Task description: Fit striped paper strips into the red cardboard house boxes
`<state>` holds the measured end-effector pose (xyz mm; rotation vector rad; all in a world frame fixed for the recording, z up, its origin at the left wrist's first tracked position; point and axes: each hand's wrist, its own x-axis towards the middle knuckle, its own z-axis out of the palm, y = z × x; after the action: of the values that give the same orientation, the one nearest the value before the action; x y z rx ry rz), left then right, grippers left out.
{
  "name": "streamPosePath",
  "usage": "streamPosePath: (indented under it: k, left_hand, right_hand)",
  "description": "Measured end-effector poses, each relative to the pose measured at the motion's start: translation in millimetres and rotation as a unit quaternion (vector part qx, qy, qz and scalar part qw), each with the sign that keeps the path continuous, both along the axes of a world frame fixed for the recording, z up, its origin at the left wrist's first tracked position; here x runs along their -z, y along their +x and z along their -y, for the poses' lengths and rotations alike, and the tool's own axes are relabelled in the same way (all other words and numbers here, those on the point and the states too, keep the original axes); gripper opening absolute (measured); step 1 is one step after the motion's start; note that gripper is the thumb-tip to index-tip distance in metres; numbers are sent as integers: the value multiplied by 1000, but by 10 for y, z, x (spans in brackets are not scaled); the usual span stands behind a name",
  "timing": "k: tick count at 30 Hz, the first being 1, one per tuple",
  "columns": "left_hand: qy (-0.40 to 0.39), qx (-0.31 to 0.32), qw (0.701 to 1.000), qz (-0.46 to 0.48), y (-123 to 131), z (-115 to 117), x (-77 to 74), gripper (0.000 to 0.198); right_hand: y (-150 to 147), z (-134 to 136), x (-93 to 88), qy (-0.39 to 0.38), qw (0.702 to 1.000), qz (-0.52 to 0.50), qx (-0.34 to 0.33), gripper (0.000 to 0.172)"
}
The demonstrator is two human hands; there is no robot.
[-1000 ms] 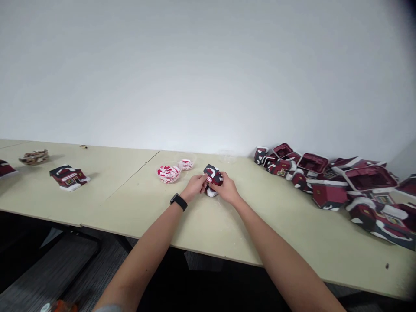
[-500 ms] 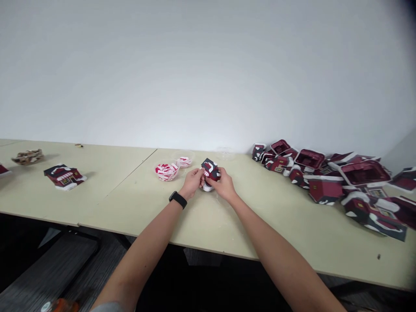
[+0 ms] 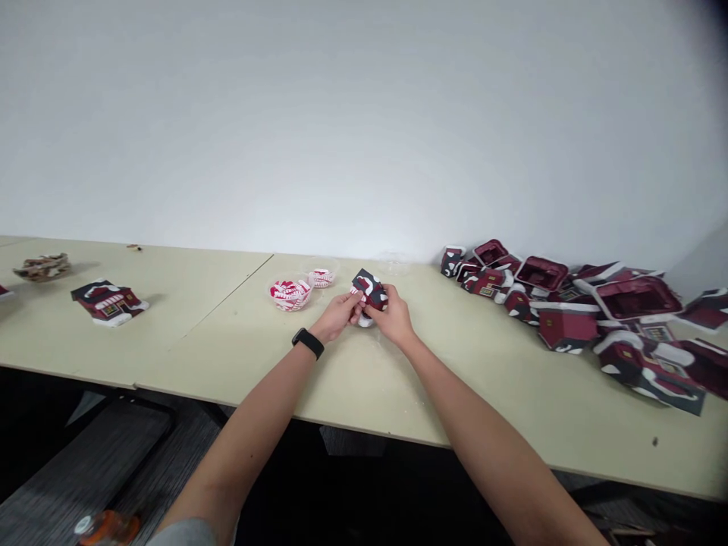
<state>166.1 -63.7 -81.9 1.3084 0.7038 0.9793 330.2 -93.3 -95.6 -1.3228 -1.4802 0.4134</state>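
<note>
A small maroon model house (image 3: 374, 291) with a dark, white-edged roof is tilted up just above the table, between my hands. My right hand (image 3: 393, 318) grips its right side, thumb across the front. The fingers of my left hand (image 3: 340, 312) are pinched at the left of its front, where a little red-and-white striped piece (image 3: 356, 292) shows, partly covered by the fingertips. Left of my hands stand a clear bowl (image 3: 290, 307) of red-and-white striped pieces and, behind it, a second clear bowl (image 3: 321, 286) with fewer such pieces.
Several maroon model houses (image 3: 569, 327) lie heaped along the right. Another house (image 3: 111, 303) with a striped strip sits at the left, near a brown patterned bowl-like object (image 3: 42, 267). A clear lid-like item (image 3: 395, 267) rests by the wall. Below is an orange bottle (image 3: 108, 527).
The view has shifted slightly. My left fingertips have moved a little on the front of the house, and the house is turned slightly; both hands stay on it.
</note>
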Motion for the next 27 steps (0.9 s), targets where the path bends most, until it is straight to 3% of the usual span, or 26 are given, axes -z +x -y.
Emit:
streamPosePath:
  k: [14, 19, 23, 27]
  left_hand:
    - [-40, -10, 998, 37, -11, -9, -48, 45]
    - [-7, -36, 999, 18, 51, 34, -22, 48]
    - [-14, -18, 1000, -20, 58, 54, -11, 52]
    - [-21, 5, 999, 35, 19, 39, -38, 51]
  right_hand:
    - [-50, -21, -1, 28, 999, 5, 14, 53]
    - [-62, -12, 8, 18, 999, 3, 36, 51]
    - [-45, 26, 12, 14, 999, 27, 41, 52]
    - [-41, 24, 4, 25, 1000, 6, 19, 51]
